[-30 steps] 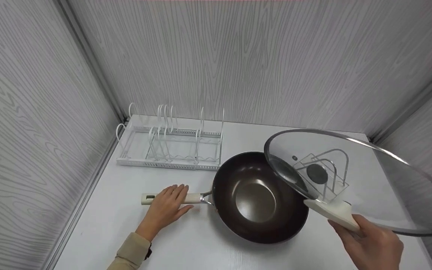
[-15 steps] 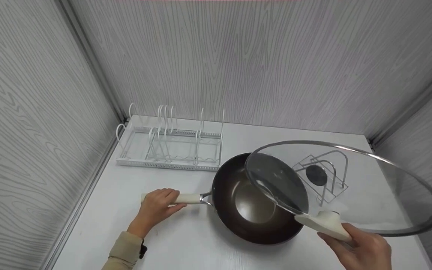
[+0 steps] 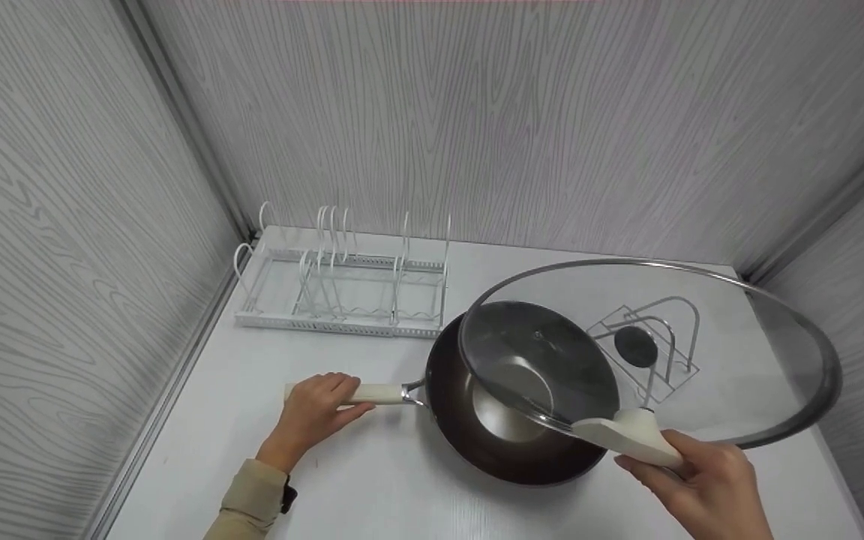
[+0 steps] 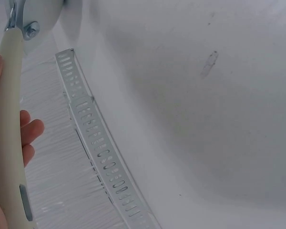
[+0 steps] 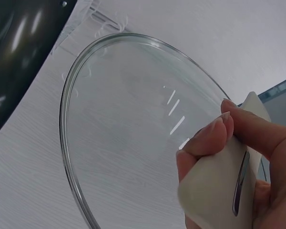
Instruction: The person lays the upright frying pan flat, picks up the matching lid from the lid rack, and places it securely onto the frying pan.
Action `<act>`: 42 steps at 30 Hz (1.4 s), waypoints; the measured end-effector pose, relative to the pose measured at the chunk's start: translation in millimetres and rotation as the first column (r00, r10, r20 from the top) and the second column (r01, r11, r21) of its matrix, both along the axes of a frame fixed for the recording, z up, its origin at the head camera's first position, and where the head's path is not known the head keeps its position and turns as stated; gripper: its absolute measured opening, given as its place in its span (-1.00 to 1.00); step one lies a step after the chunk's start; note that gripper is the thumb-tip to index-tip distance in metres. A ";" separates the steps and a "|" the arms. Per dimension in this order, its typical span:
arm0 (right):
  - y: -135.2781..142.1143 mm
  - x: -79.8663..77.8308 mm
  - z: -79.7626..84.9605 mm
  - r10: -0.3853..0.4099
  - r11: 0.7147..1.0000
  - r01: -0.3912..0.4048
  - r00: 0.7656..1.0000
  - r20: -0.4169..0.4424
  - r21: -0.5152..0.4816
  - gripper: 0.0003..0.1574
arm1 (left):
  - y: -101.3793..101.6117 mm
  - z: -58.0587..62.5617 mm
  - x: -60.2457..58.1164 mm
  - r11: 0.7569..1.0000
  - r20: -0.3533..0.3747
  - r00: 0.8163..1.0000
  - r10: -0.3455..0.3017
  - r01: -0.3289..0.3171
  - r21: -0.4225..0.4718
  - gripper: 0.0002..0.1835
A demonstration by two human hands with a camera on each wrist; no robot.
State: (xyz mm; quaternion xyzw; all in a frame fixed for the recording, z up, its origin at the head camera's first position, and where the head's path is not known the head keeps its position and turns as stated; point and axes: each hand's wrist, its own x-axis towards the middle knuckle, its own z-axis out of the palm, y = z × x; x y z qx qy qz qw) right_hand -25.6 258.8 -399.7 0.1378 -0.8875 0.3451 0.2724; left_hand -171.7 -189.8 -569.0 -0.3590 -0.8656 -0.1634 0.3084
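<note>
White rack (image 3: 342, 281) behind dark wok (image 3: 514, 405)

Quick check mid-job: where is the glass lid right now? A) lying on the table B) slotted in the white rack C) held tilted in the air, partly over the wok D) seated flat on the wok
C: the right hand grips the glass lid by its cream handle, tilted above the wok, rim not seated.
</note>
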 end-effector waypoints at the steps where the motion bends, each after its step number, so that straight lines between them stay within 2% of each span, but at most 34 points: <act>1: -0.5 -0.7 0.5 0.002 1.000 -0.002 1.000 0.007 0.004 -0.46 | 0.3 -0.1 -0.1 1.000 -0.005 1.000 0.001 -0.001 0.000 -0.63; 4: -1.9 -1.8 2.6 0.001 1.000 -0.001 0.999 0.052 0.006 -0.48 | 1.0 -0.4 0.4 1.000 -0.012 1.000 0.007 -0.007 -0.001 -0.63; 8: -3.1 -1.5 5.6 0.014 0.999 -0.007 0.988 0.153 -0.046 -0.52 | 2.1 -0.3 2.5 1.000 -0.010 1.000 0.008 -0.008 0.001 -0.63; 17: -2.3 -3.4 7.5 0.111 0.983 -0.061 0.948 0.298 -0.171 -0.64 | 2.4 1.0 3.4 0.999 -0.001 0.999 0.036 -0.036 -0.016 -0.63; 20: -1.0 -4.3 8.7 0.147 0.977 -0.082 0.927 0.344 -0.195 -0.71 | 2.7 0.3 4.3 0.999 -0.001 0.999 0.047 -0.047 -0.025 -0.63; 27: 1.9 -7.5 11.6 0.183 0.967 -0.064 0.845 0.502 -0.246 -0.86 | 3.3 -1.9 3.6 0.999 -0.019 0.999 0.036 -0.036 -0.019 -0.62; 34: 3.8 -17.6 13.8 0.242 0.951 -0.072 0.779 0.579 -0.301 -0.81 | 3.8 0.6 3.6 0.999 -0.003 0.999 0.036 -0.036 -0.020 -0.63; 42: 10.9 -31.6 14.7 0.294 0.942 -0.093 0.690 0.661 -0.322 -0.73 | 6.4 -0.7 -0.7 0.999 -0.016 0.999 0.033 -0.033 -0.020 -0.63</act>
